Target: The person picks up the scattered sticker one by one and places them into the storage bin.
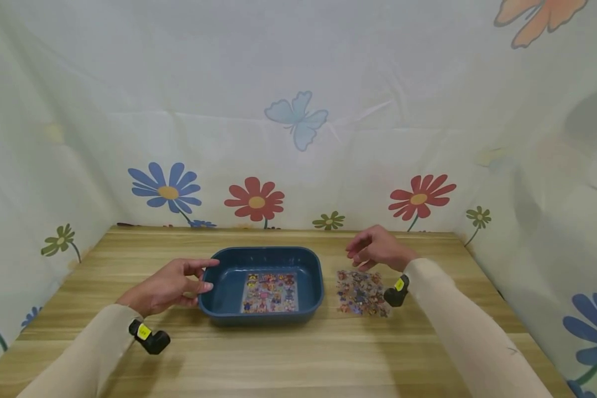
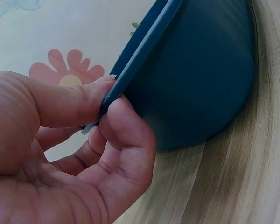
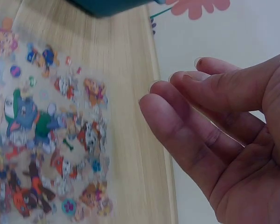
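Note:
A dark blue rectangular tray (image 1: pixel 261 319) stands on the table, and a clear sheet of small colourful cartoon stickers (image 1: pixel 270 293) lies flat inside it. My left hand (image 1: pixel 171 284) pinches the tray's left rim, thumb on the inner side and curled fingers beneath, as the left wrist view shows of the tray wall (image 2: pixel 196 79). To the right of the tray, another transparent sticker sheet (image 1: pixel 362 293) rests on the wood; cartoon dogs show on this sheet (image 3: pixel 51 135) in the right wrist view. Just beyond its far edge hovers my right hand (image 1: pixel 380 249), fingers loosely bent with nothing between them.
The wood-grain table (image 1: pixel 298 359) runs back to a pale curtain (image 1: pixel 219 138) printed with flowers and butterflies, which also encloses both sides. A black camera band (image 1: pixel 149 337) sits on the left wrist, and a similar camera (image 1: pixel 397 292) on the right.

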A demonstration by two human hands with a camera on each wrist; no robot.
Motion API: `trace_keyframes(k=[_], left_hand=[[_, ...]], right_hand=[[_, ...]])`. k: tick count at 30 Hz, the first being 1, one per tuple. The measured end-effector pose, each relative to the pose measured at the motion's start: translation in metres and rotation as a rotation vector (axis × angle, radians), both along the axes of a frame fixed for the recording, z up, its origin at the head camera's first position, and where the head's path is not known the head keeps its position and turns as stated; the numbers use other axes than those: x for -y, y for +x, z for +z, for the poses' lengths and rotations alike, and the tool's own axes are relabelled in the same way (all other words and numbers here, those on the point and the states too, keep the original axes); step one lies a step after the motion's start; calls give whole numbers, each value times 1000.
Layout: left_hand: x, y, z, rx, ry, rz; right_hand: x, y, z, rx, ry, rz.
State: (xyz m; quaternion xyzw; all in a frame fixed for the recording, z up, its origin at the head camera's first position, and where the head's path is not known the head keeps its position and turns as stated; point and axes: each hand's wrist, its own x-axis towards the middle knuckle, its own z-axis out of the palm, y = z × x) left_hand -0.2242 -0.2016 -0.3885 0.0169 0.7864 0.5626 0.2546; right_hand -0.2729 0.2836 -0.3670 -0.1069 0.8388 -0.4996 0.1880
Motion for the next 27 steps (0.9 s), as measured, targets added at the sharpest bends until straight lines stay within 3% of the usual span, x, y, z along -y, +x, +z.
trace_keyframes(k=[12,23,27], left_hand=[[0,1,0,-9,-21,6],[0,1,-1,-7,-23,4],[1,1,-2,-6,-17,-2]], right_hand=[[-20,9,-8,-25,140,-24],[-31,11,-27,-215,461,-12],[-33,9,-33,-245,575,-21]])
